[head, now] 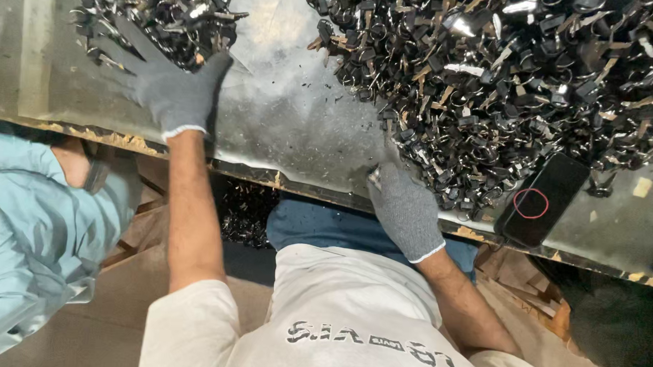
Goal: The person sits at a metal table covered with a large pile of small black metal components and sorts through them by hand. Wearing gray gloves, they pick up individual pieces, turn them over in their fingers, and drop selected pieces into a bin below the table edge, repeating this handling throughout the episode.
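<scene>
Both of my hands wear grey knit gloves. My left hand (167, 84) lies flat with fingers spread, reaching into a small heap of black parts (166, 15) at the upper left of the metal tabletop (285, 117). My right hand (405, 208) rests at the table's near edge, its fingers against the edge of a large heap of black and metal parts (504, 81). A small light piece shows at its fingertips; whether it is gripped I cannot tell.
A black phone (543, 198) lies on the table by the big heap, near the front edge. Another person in light blue clothing (28, 231) is at the left. Black bits lie below the table edge (246, 213). Brown cardboard covers the floor.
</scene>
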The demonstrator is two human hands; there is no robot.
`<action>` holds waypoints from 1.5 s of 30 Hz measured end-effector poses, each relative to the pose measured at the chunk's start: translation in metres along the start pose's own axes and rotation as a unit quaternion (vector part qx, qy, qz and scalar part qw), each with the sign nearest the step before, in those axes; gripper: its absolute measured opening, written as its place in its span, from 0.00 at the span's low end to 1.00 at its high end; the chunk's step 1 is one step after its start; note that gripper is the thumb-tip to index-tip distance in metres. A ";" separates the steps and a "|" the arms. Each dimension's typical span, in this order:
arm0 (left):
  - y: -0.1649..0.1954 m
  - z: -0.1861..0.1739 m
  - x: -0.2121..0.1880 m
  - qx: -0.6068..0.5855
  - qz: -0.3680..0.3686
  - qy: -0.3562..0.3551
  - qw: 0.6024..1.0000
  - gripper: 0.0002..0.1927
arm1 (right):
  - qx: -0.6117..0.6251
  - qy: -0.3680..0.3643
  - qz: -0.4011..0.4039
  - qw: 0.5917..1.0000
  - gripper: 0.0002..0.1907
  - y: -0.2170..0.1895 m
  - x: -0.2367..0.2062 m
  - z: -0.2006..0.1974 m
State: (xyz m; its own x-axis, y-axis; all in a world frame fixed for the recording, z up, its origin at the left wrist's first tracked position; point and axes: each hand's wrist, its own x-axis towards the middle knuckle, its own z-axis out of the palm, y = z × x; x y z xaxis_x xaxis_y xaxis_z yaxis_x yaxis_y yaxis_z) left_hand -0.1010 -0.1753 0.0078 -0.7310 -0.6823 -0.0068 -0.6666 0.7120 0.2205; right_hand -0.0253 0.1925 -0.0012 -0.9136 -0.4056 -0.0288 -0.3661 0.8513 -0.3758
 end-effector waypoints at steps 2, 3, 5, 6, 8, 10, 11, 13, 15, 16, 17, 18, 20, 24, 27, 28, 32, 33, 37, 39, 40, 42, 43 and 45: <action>-0.002 -0.004 0.032 -0.039 0.074 0.003 0.996 0.76 | -0.012 0.024 0.003 1.000 0.18 -0.003 0.000 -0.001; -0.003 -0.005 0.044 -0.058 0.112 0.005 0.992 0.75 | -0.016 0.037 0.006 0.999 0.15 -0.003 0.000 0.000; -0.008 0.000 0.061 -0.060 0.137 0.019 0.989 0.74 | 0.008 0.060 0.015 0.998 0.16 -0.001 -0.004 0.004; -0.011 0.003 0.068 -0.063 0.148 0.026 0.987 0.74 | 0.018 0.072 0.019 0.997 0.16 0.001 -0.007 0.007; -0.019 0.012 0.074 -0.094 0.190 0.163 0.963 0.71 | 0.048 0.107 0.011 0.993 0.15 0.008 -0.013 0.014; -0.025 0.018 0.088 -0.094 0.143 0.240 0.956 0.64 | 0.067 0.144 -0.003 0.987 0.14 0.014 -0.018 0.024; -0.027 0.019 0.096 -0.078 0.069 0.245 0.964 0.59 | 0.070 0.158 -0.017 0.985 0.14 0.017 -0.021 0.029; -0.025 0.020 0.113 -0.062 0.004 0.207 0.976 0.51 | 0.059 0.140 -0.029 0.988 0.16 0.022 -0.026 0.038; -0.015 0.009 0.129 -0.067 0.031 0.129 0.989 0.45 | 0.032 0.082 -0.021 0.996 0.18 0.027 -0.029 0.044; -0.009 0.004 0.134 -0.107 0.027 0.136 0.985 0.45 | 0.038 0.075 -0.023 0.996 0.19 0.029 -0.030 0.046; -0.001 0.001 0.138 -0.147 0.023 0.145 0.978 0.45 | 0.044 0.069 -0.026 0.996 0.19 0.030 -0.031 0.047; 0.009 -0.003 0.138 -0.186 0.022 0.153 0.970 0.45 | 0.050 0.063 -0.027 0.996 0.20 0.031 -0.032 0.048; 0.035 -0.005 0.121 -0.214 -0.042 0.135 0.966 0.45 | 0.050 0.076 -0.032 0.995 0.19 0.033 -0.032 0.049; 0.084 0.008 0.069 -0.085 0.436 0.107 0.889 0.31 | 0.045 0.104 -0.031 0.993 0.19 0.032 -0.030 0.048; 0.104 0.003 0.063 -0.062 0.379 0.028 0.923 0.28 | 0.043 0.113 -0.035 0.992 0.22 0.030 -0.027 0.046; 0.107 -0.003 0.064 -0.075 0.317 0.012 0.945 0.27 | 0.045 0.123 -0.047 0.990 0.24 0.030 -0.026 0.046; 0.108 -0.014 0.032 -0.086 0.306 0.094 0.943 0.30 | 0.046 0.154 -0.067 0.985 0.26 0.028 -0.023 0.043; 0.102 -0.010 0.010 -0.060 0.313 0.084 0.944 0.31 | 0.043 0.157 -0.066 0.984 0.26 0.028 -0.023 0.042; 0.068 0.001 -0.006 -0.010 0.005 -0.012 1.000 0.57 | 0.051 0.169 -0.080 0.981 0.27 0.027 -0.022 0.041; 0.057 0.005 0.022 -0.004 -0.011 -0.007 1.000 0.58 | 0.057 0.174 -0.090 0.979 0.26 0.026 -0.022 0.041; 0.054 0.007 0.035 -0.002 -0.023 -0.007 1.000 0.58 | 0.060 0.162 -0.080 0.982 0.24 0.026 -0.022 0.041; 0.055 0.003 0.053 -0.050 -0.017 0.029 0.998 0.57 | 0.070 0.134 -0.056 0.987 0.22 0.026 -0.021 0.040; 0.057 0.002 0.053 -0.072 -0.011 0.047 0.996 0.56 | 0.076 0.137 -0.063 0.986 0.24 0.026 -0.021 0.040; 0.060 0.008 0.021 -0.088 0.060 0.088 0.990 0.59 | 0.083 0.150 -0.081 0.982 0.27 0.025 -0.020 0.038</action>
State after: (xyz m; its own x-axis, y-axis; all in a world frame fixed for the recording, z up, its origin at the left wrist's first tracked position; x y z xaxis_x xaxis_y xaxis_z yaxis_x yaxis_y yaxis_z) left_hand -0.1577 -0.1460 0.0131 -0.7560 -0.6246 0.1959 -0.5305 0.7599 0.3757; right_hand -0.0092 0.2098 -0.0451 -0.8660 -0.3935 0.3086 -0.4996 0.7072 -0.5002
